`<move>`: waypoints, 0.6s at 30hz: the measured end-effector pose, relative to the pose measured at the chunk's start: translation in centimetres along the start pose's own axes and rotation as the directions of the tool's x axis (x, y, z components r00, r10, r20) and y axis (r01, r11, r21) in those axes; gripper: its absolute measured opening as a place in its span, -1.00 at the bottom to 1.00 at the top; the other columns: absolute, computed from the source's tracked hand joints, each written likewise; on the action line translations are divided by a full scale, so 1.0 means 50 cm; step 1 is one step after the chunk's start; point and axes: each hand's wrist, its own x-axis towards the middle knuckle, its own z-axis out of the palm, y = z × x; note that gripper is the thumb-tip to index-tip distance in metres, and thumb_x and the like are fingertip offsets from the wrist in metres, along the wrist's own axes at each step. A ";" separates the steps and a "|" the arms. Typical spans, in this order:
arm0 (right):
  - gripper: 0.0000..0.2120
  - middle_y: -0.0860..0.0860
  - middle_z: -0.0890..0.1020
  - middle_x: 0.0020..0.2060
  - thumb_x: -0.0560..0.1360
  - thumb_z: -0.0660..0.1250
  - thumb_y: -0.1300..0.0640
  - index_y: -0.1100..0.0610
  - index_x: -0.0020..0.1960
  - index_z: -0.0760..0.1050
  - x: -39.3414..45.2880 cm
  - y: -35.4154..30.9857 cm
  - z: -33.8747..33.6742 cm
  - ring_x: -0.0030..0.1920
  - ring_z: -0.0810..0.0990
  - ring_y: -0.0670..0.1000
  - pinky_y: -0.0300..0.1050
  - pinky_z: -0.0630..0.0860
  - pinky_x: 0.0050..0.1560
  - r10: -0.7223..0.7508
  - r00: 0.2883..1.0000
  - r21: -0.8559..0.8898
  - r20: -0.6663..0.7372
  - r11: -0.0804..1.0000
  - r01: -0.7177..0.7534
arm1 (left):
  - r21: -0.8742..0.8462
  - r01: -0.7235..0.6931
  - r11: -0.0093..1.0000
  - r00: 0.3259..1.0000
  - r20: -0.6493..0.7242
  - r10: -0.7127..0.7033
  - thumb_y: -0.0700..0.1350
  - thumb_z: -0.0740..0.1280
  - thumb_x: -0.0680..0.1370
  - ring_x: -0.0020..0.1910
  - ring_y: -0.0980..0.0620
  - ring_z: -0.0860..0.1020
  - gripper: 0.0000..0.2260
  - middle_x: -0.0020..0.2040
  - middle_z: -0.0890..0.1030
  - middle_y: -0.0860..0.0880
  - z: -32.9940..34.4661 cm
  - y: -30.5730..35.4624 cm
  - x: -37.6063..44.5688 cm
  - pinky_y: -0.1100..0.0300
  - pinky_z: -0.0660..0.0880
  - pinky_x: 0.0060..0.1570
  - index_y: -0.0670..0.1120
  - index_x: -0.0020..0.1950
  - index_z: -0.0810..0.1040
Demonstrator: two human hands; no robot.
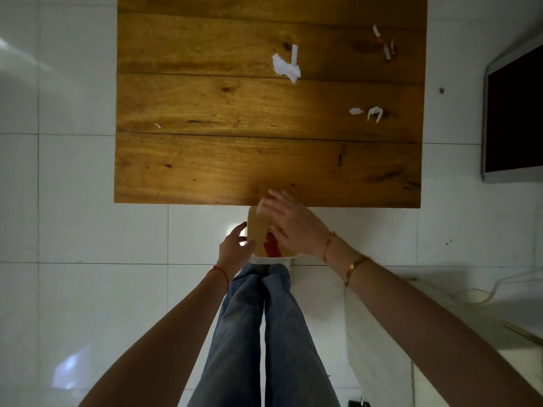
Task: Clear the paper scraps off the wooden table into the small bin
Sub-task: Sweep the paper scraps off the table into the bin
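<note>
The wooden table (205,113) fills the upper middle of the head view. White paper scraps lie on it: a large torn piece (285,64), two small curled bits (367,112) at the right, red-and-white slivers (385,44) far right, and a tiny fleck (157,125) at the left. The small bin (258,230) sits just below the table's near edge, with red scraps (271,245) inside. My left hand (235,248) grips the bin's left side. My right hand (289,223) hovers over the bin's opening, blurred, fingers spread, with a pale scrap at the fingertips.
White tiled floor (73,201) surrounds the table. A dark screen in a white frame (514,118) leans at the right. A white counter or unit (411,333) with a cable runs along the lower right. My jeans-clad legs (258,333) stand below the bin.
</note>
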 end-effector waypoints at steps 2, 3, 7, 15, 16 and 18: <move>-0.59 0.05 0.40 0.41 0.61 0.03 0.02 0.10 0.39 0.37 -0.052 -0.027 0.034 0.50 0.17 0.08 0.02 -0.01 0.53 0.016 1.000 0.034 0.024 0.999 -0.017 | 0.012 -0.006 1.000 1.000 0.007 0.006 -0.15 0.28 0.53 0.22 -0.14 0.55 -0.51 0.30 0.54 -0.14 0.000 -0.005 -0.012 0.14 0.48 0.11 -0.01 0.46 0.31; -0.59 0.05 0.43 0.39 0.61 0.02 0.01 0.11 0.38 0.39 -0.073 -0.041 0.047 0.48 0.22 0.07 0.00 0.01 0.53 0.043 0.999 0.047 0.027 0.998 -0.044 | 0.015 -0.011 1.000 1.000 0.008 0.010 -0.15 0.28 0.53 0.21 -0.14 0.55 -0.50 0.30 0.55 -0.14 -0.001 -0.007 -0.019 0.13 0.49 0.12 -0.01 0.46 0.31; -0.59 0.05 0.45 0.35 0.62 0.05 0.00 0.13 0.37 0.39 -0.125 -0.094 0.060 0.41 0.32 0.06 0.01 0.22 0.47 0.264 0.962 0.210 -0.073 0.947 -0.244 | 0.042 -0.028 0.999 0.999 0.026 0.027 -0.16 0.28 0.53 0.21 -0.14 0.55 -0.51 0.28 0.56 -0.15 -0.008 -0.016 -0.054 0.08 0.49 0.15 -0.01 0.46 0.32; -0.65 0.07 0.50 0.26 0.58 0.21 0.12 0.16 0.35 0.39 -0.205 -0.167 -0.024 0.29 0.42 0.01 -0.07 0.42 0.31 0.581 0.749 0.450 -0.317 0.788 -0.420 | 0.138 -0.115 0.984 0.993 0.013 0.115 -0.14 0.28 0.54 0.19 -0.13 0.55 -0.52 0.30 0.55 -0.15 -0.049 0.006 -0.172 0.05 0.48 0.19 -0.02 0.46 0.31; -0.65 0.07 0.50 0.25 0.57 0.21 0.12 0.15 0.34 0.40 -0.217 -0.174 -0.033 0.28 0.43 0.00 -0.05 0.44 0.29 0.600 0.729 0.459 -0.331 0.777 -0.431 | 0.149 -0.133 0.980 0.991 0.013 0.133 -0.14 0.28 0.55 0.20 -0.13 0.55 -0.52 0.30 0.55 -0.15 -0.056 0.012 -0.189 0.04 0.48 0.20 -0.02 0.47 0.31; -0.65 0.07 0.52 0.24 0.56 0.23 0.13 0.15 0.33 0.41 -0.239 -0.190 -0.050 0.26 0.43 0.00 -0.04 0.45 0.26 0.637 0.685 0.484 -0.353 0.751 -0.449 | 0.165 -0.167 0.972 0.986 0.019 0.166 -0.14 0.27 0.55 0.21 -0.14 0.55 -0.52 0.30 0.55 -0.15 -0.070 0.024 -0.223 0.03 0.47 0.22 -0.03 0.47 0.30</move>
